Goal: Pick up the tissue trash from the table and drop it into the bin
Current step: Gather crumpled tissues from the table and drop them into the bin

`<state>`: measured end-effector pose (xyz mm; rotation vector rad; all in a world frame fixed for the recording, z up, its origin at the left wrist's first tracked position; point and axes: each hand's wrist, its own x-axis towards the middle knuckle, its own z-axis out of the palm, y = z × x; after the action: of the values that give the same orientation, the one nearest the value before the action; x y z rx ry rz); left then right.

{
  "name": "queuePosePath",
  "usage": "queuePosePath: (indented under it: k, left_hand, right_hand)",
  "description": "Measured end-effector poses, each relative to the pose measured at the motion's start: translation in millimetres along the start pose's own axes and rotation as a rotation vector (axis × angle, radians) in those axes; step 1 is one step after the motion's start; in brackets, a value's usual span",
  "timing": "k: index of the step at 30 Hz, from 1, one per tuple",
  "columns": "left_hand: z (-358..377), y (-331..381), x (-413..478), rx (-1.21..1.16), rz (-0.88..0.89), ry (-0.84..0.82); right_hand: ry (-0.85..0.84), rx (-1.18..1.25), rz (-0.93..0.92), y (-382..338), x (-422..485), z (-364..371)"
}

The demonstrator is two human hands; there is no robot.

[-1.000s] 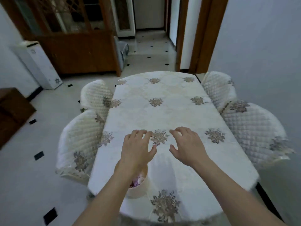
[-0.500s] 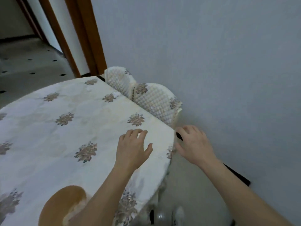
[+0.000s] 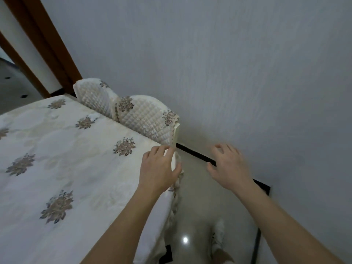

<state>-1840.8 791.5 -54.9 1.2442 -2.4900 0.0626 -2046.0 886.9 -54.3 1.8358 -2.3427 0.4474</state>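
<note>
We hold our left hand (image 3: pixel 160 168) over the worktop (image 3: pixel 80 164) corner, right hand (image 3: pixel 228 166) beyond it, fingers apart, empty, probably hunting unseen tissue.

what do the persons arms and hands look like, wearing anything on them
The left forearm and right forearm are bare down to the frame edge, with no sleeves showing. The left hand and right hand wear no gloves, and no watch, bracelet or ring is visible.
</note>
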Motion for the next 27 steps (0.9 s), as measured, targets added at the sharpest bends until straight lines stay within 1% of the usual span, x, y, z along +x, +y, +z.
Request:
queuePosePath:
  k: [6, 10, 16, 22, 27]
  left_hand:
    - [39.6, 13.8, 81.5, 0.015, -0.01, -0.046]
    - [66.4, 30.5, 147.2, 0.023, -0.054, -0.057]
    - [93.2, 48.4, 232.0, 0.05, -0.145, -0.036]
    - [115.1, 34.2, 272.4, 0.041, -0.272, -0.062]
    - [133.5, 15.8, 308.5, 0.041, -0.367, -0.041]
  right_hand:
    - [-0.031, 0.029, -0.02, 52.0, 74.5, 30.2]
    - [-0.051, 0.061, -0.047, 98.4, 135.8, 42.6]
    - [-0.1, 0.067, -0.139, 151.6, 224.4, 52.5]
    - [-0.121, 0.096, -0.219, 173.7, 291.4, 71.8]
    - [-0.137, 0.101, -0.288, 174.2, 350.4, 94.9]
